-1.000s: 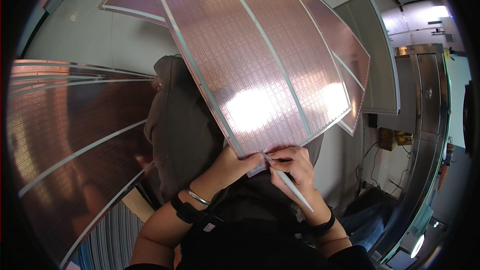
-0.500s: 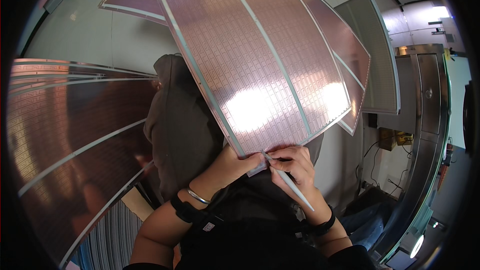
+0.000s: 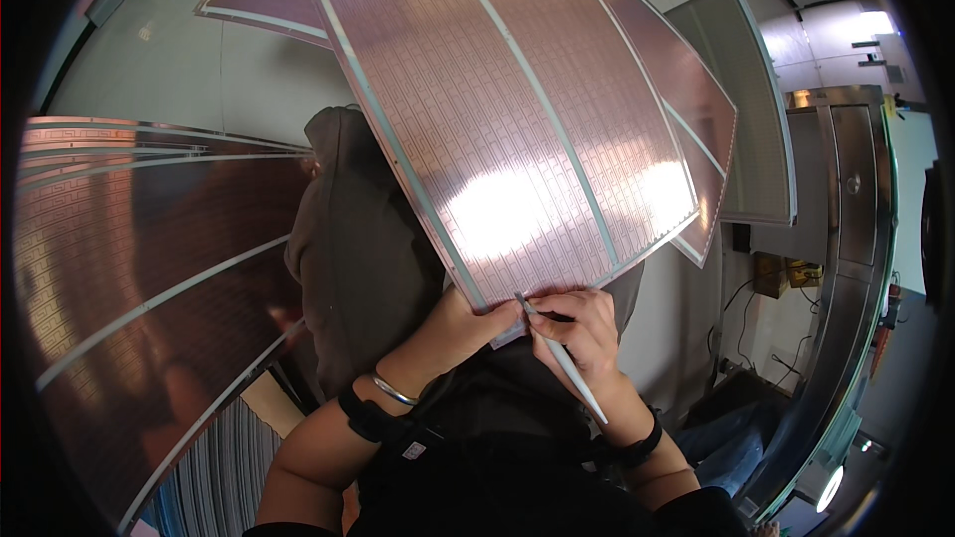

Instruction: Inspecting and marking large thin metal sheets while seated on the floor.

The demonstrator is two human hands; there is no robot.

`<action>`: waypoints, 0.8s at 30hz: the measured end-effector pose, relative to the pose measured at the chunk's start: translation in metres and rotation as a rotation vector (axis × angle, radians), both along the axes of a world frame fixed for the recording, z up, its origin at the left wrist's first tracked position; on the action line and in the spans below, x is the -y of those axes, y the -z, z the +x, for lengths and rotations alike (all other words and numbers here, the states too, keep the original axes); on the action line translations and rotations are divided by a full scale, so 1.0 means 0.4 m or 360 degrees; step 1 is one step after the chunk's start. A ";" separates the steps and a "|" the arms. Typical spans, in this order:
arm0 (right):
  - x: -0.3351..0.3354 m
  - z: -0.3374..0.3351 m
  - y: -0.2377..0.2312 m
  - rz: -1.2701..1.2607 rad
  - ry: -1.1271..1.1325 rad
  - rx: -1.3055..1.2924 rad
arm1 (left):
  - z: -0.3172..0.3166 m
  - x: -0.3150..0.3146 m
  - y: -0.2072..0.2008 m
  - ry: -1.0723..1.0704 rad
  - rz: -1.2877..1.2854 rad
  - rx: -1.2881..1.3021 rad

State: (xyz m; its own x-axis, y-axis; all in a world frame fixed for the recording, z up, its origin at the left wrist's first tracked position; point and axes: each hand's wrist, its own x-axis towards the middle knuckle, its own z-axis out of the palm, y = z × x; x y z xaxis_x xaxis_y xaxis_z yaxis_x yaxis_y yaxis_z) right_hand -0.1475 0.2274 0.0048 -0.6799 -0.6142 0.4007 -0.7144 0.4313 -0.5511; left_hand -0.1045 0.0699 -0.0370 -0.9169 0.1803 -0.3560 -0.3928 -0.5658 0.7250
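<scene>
A large copper-coloured sheet [image 3: 487, 109] printed with fine rectangular line patterns and crossed by pale stripes slants over my lap. My left hand [image 3: 468, 330] pinches its near corner, thumb on top and the other fingers hidden below. In my right hand [image 3: 582, 326] is a slim pen-shaped tool [image 3: 575, 381] with a pale tapered handle and a narrow metallic tip. That tip rests at or just over the sheet's near edge, beside my left thumb. Below the fingertips a small clear strip [image 3: 510, 335] shows; what it belongs to is unclear.
More copper-coloured sheets [image 3: 149, 268] stand at the left, by a stack of thin grey sheets [image 3: 214, 472]. Another sheet [image 3: 696, 89] lies beneath the held one. To the right are a grey panel [image 3: 741, 109], a metal cabinet [image 3: 853, 184] and loose cables [image 3: 791, 363].
My right hand has moved slightly left, and the tool's tip has shifted a little up and left along the sheet. My left hand stays in place.
</scene>
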 end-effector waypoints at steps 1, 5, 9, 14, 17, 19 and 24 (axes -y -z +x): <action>0.001 0.000 0.001 -0.0004 0.0003 -0.0015 | 0.000 0.000 -0.001 0.0001 0.0000 0.0000; -0.002 0.001 0.009 -0.0022 0.0004 -0.0033 | -0.001 -0.001 -0.002 -0.0039 0.0012 0.0010; 0.003 -0.002 0.015 0.0004 0.0034 -0.0107 | -0.004 0.000 0.001 0.0004 -0.0001 -0.0014; -0.004 0.000 0.024 -0.0054 0.0054 -0.0123 | -0.003 0.001 -0.004 -0.0004 0.0015 0.0008; -0.006 -0.001 0.010 -0.0092 0.0011 -0.0001 | -0.002 0.001 -0.001 -0.0004 0.0016 0.0025; -0.005 -0.004 0.001 -0.0090 -0.0009 0.0060 | -0.002 0.002 0.000 -0.0001 0.0011 0.0025; -0.010 -0.005 -0.002 -0.0078 -0.0010 0.0109 | -0.004 0.002 -0.005 -0.0010 0.0049 0.0046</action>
State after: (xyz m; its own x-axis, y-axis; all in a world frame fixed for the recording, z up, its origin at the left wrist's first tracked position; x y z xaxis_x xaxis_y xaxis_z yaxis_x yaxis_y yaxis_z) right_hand -0.1497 0.2312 0.0057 -0.7030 -0.5993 0.3828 -0.6767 0.3983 -0.6192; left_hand -0.1062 0.0692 -0.0350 -0.9075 0.1859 -0.3768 -0.4097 -0.5901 0.6957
